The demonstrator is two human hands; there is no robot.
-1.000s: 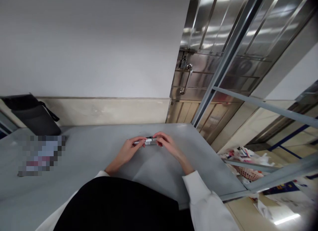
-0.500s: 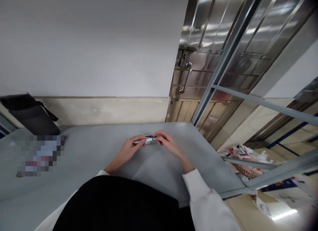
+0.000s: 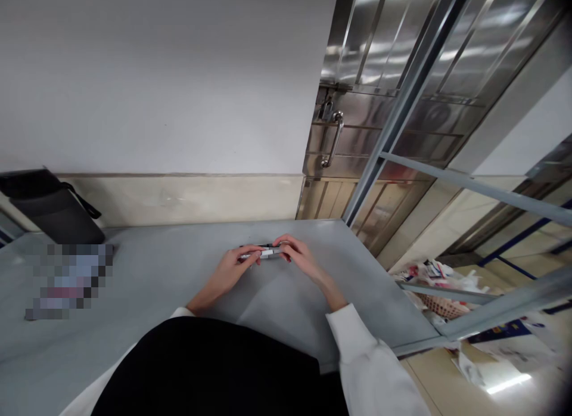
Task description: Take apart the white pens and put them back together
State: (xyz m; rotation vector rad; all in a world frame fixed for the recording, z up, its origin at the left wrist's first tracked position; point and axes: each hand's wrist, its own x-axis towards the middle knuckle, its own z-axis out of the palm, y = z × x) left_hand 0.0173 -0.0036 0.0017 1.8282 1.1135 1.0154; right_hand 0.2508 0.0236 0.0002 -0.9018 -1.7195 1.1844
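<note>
Both my hands meet over the grey tabletop, in front of me. My left hand is closed, with thumb and fingers pinching the left end of a slim white and grey pen. On the pen's right end, my right hand is closed as well, its fingers curled round it. A thin dark pen-like piece lies just behind the white pen, level with it. My fingertips cover the ends of both, so I cannot tell whether they touch.
A black pouch with a strap leans at the back left, with a blurred-out flat item before it. A pale wall backs the table. Metal frame posts stand right, and a pink basket of bags sits beyond the edge.
The white pen and both hands stay nearly in place, with slight finger shifts. More of the dark piece shows behind the pen. The whole view has shifted slightly.
</note>
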